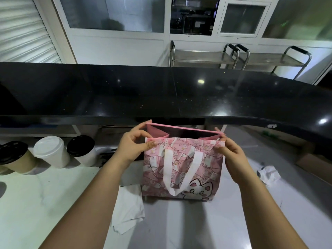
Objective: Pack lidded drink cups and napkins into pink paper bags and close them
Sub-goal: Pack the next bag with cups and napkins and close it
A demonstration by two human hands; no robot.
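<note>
Bag: pink bag (183, 166) stands upright on the tabletop (45, 191), centre of view, just below the edge of the black counter ledge (161, 94); printed with banknote motifs and a white cat face at the lower right.
Bag mouth: held open; the far panel and near panel are apart, dark interior visible, contents cannot be made out.
Bag handle: white strap handle (179, 169) hangs down the near face in a V.
Left hand (133, 142): fingers spread across the left top corner, thumb and forefinger pinching the near rim, other fingers touching the far rim.
Right hand (231, 150): pinching the right top corner of the rim.
Cups: three lidded cups at the left, well apart from the bag; brown cup with black lid (13, 157), white cup with white lid (52, 151), white cup with black lid (81, 150), standing in a row, near each other.
Napkins: white napkin (128, 207) lies flat on the tabletop just left of the bag's base; a crumpled white piece (269, 174) lies to the right, apart from the bag.
Background: two steel trolleys (233, 58) beyond the ledge.
</note>
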